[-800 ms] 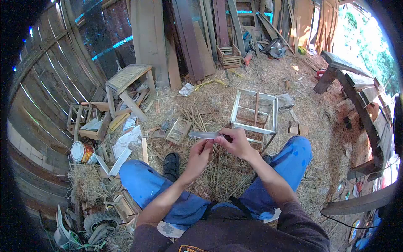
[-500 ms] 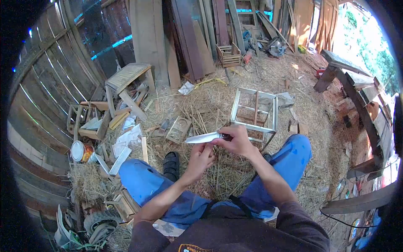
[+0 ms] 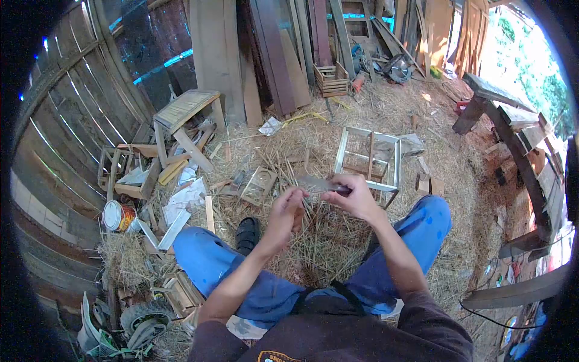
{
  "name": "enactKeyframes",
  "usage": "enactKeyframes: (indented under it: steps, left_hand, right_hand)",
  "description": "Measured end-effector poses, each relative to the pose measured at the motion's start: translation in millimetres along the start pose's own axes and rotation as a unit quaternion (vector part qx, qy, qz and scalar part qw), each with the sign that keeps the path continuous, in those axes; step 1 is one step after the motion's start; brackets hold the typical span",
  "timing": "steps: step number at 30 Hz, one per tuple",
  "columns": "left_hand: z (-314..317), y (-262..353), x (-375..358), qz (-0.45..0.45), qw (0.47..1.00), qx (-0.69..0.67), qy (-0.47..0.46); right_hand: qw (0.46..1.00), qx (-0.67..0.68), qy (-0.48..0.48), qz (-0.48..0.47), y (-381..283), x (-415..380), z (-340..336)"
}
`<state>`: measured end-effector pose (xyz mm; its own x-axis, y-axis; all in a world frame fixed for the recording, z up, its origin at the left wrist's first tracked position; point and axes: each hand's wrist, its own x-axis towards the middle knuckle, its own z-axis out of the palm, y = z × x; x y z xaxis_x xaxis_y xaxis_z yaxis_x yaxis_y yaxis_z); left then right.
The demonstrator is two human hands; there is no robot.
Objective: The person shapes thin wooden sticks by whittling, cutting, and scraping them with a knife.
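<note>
My right hand [image 3: 357, 199] is closed around the dark handle of a knife [image 3: 315, 183], whose blade points left and looks smeared by motion. Close to the blade, on its left, my left hand [image 3: 286, 216] has its fingers curled in a pinch. What they grip, perhaps something thin, is too small to make out. Both hands are held over the straw-covered floor between my bent knees. Beyond them, a pale wooden frame [image 3: 341, 154] stands on the floor ahead, and a small wooden piece with round shapes [image 3: 259, 186] lies further left.
Left of me are a small slatted table [image 3: 187, 110], wood scraps and a paint can [image 3: 113, 215]. Tall boards [image 3: 270, 57] lean on the back wall beside a slatted crate [image 3: 331, 81]. A heavy wooden bench [image 3: 503, 90] runs along the right.
The knife has turned from showing its bright flat side to a thinner, blurred blade. My right hand has shifted slightly right, and my left hand has drawn slightly left from it.
</note>
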<state>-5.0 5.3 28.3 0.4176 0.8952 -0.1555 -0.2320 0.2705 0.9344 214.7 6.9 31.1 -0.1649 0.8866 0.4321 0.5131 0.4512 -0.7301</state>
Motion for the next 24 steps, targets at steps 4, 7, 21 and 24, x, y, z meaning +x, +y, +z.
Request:
enactKeyframes:
  steps: [4,7,21,24]
  left_hand:
    - [-13,-8,16,0.08,0.98,0.18,0.008]
    - [-11,-13,26,0.158,0.944,0.285,0.046]
    - [2,11,19,0.245,0.797,0.55,0.042]
    - [0,14,13,0.24,0.768,0.59,0.067]
  right_hand:
    - [0.986,0.127,0.09,0.057,12,5,-4]
    - [0.96,0.216,0.114,0.139,5,9,-8]
    - [0.992,0.015,0.124,-0.002,8,0,-10]
    - [0.994,-0.007,0.112,0.002,8,-5,-3]
